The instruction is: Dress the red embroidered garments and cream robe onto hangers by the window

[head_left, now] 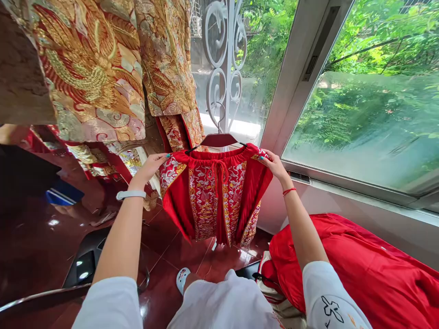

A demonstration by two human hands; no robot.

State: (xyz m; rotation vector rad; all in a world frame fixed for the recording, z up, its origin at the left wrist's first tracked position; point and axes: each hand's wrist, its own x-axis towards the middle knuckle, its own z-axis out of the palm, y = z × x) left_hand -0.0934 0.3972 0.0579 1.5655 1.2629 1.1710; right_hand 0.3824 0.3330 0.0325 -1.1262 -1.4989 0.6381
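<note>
A red embroidered skirt (pixel 207 192) with a gathered waistband and a tied red cord hangs in front of me from a dark red clip hanger (pixel 219 140). The hanger's metal hook reaches up to the white scrolled window grille. My left hand (pixel 153 165) pinches the left end of the waistband. At the right end, my right hand (pixel 274 164) grips the waistband between thumb and fingers. The skirt is spread wide between both hands, its lower hem hanging above the tiled floor.
Gold-and-red embroidered garments (pixel 92 77) hang at upper left. Red cloth (pixel 363 260) lies heaped at lower right below the window (pixel 370 105). A black chair (pixel 85 260) stands at lower left. At far left, part of another person in dark clothing (pixel 24 183) shows.
</note>
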